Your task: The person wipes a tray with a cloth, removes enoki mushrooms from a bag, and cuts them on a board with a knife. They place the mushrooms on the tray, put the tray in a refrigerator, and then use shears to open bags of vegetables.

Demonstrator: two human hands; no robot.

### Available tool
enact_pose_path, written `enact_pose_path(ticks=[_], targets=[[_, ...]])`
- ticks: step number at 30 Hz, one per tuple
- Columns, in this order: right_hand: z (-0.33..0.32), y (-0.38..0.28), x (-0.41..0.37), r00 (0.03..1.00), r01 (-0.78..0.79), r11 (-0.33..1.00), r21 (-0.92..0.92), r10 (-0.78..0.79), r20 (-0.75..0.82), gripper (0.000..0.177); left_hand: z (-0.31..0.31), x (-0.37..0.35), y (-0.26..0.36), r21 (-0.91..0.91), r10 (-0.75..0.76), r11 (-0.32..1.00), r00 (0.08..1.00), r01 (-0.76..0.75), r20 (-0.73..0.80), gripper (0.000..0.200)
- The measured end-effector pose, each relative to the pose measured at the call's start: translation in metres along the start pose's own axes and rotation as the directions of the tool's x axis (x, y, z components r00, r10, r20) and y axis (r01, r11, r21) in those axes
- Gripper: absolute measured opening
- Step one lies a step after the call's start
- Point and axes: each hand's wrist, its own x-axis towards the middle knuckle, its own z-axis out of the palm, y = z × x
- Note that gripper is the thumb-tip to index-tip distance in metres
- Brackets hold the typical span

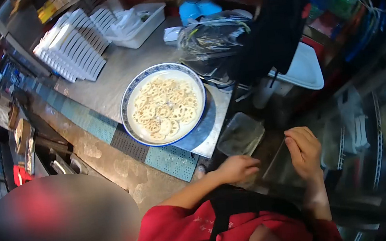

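Observation:
My left hand (240, 168) is held low in front of my body, its fingers bent and close together. What they hold, if anything, is hidden. Raised to the right of it, my right hand (304, 150) has its fingers curled over and the thumb close to them; I cannot make out anything between them. Beyond both hands is a clear plastic tub (240, 134), apart from them. A large white bowl with a blue patterned rim (125, 107) rests on the metal table, holding many slices of lotus root (165, 105) that look to be in liquid.
Behind the bowl on the metal table (99, 90) are stacked white slotted baskets (70, 46), a white bin (138, 40) and a clear plastic bag (214, 34). Blue containers (197, 9) stand at the back. A white tray (308, 67) and dark hanging cloth (268, 26) are to the right.

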Motion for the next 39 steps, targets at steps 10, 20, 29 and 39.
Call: enact_pose_path(ticks=[10,20,29,39], targets=[[0.149,0.075,0.172,0.920,-0.246,0.964,0.103,0.199,0.339,0.017,-0.126,-0.197,-0.089,-0.389,-0.699,0.690,0.423,0.610,-0.577,0.011],[0.281,0.184,0.378,0.973,0.163,0.940,-0.300,-0.102,0.209,0.026,-0.192,-0.218,-0.097,-0.532,-0.759,0.550,0.119,0.643,-0.641,0.015],[0.280,0.177,0.434,0.933,0.011,0.979,-0.203,0.063,0.355,0.021,-0.192,-0.200,-0.099,-0.877,-0.871,0.458,-0.123,0.144,-0.475,0.043],[0.202,0.128,0.473,0.989,0.128,0.817,0.562,-0.061,-0.135,0.010,-0.201,-0.187,-0.144,-0.751,-0.840,0.526,0.107,0.398,-0.532,0.071]])
